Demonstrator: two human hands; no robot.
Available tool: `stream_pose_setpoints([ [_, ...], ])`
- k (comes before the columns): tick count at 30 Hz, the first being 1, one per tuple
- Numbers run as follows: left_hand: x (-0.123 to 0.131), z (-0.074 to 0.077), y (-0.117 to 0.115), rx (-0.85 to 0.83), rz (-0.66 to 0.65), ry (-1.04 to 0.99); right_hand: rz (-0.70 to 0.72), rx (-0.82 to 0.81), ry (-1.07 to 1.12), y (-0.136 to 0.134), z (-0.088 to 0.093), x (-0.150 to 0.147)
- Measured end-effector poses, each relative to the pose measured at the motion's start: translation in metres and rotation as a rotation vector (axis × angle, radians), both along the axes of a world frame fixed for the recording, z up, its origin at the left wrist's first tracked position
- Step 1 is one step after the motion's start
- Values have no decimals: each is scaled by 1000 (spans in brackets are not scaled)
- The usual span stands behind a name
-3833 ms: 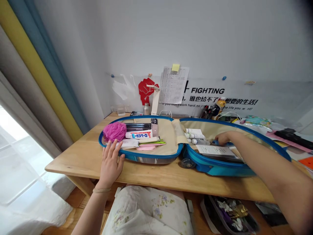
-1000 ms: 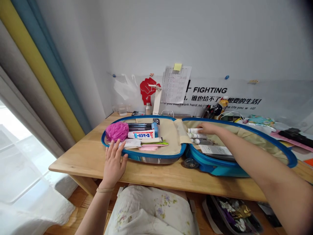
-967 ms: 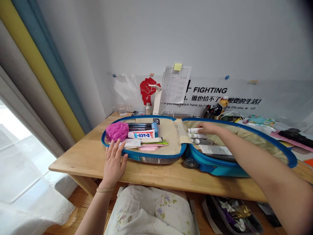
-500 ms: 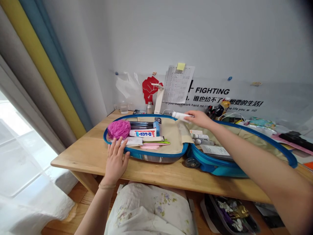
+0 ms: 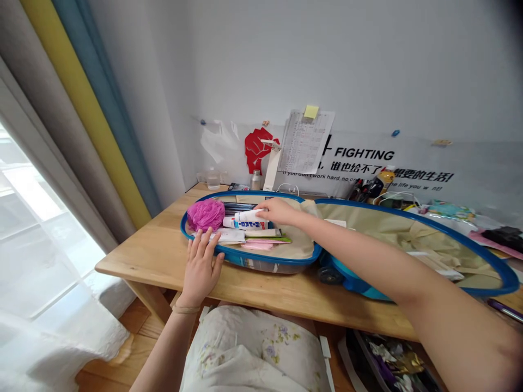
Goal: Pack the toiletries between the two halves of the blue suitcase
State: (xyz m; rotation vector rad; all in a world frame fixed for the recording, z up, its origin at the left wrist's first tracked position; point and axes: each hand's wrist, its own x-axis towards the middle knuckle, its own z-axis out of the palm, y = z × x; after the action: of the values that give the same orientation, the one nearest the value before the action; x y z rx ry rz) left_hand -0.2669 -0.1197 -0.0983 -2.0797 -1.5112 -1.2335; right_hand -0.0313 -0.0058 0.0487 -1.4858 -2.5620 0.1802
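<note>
An open blue suitcase (image 5: 253,262) lies across the table, its lined halves side by side. My right hand (image 5: 278,211) is closed on a white tube-like bottle (image 5: 248,215), held over the left half just above a toothpaste tube (image 5: 245,224). My left hand (image 5: 203,267) rests with fingers spread on the near left rim, its fingertips beside a white packet (image 5: 229,236). A purple mesh bath puff (image 5: 206,214) sits at the left end. Pink (image 5: 257,246) and green flat items lie near the front. My right forearm hides part of the right half.
A white lamp (image 5: 272,166), a small metallic bottle (image 5: 255,180) and a clear cup (image 5: 213,178) stand behind the suitcase. A yellow-labelled bottle (image 5: 386,177) and pens stand at the back right. Under the wooden table (image 5: 139,260) is a bin (image 5: 384,359) holding rubbish.
My right hand has carried the white bottle leftward and down, from above the suitcase's middle to over the toothpaste. My left hand stays on the rim. The view has shifted slightly.
</note>
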Motion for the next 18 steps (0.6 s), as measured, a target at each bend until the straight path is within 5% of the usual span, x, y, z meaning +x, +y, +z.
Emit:
stream_pose_setpoints([
  [8, 0, 1, 0, 25, 1, 24, 104, -32, -54, 1, -23, -53],
  [18, 1, 2, 0, 9, 0, 1, 103, 19, -52, 3, -31, -59],
])
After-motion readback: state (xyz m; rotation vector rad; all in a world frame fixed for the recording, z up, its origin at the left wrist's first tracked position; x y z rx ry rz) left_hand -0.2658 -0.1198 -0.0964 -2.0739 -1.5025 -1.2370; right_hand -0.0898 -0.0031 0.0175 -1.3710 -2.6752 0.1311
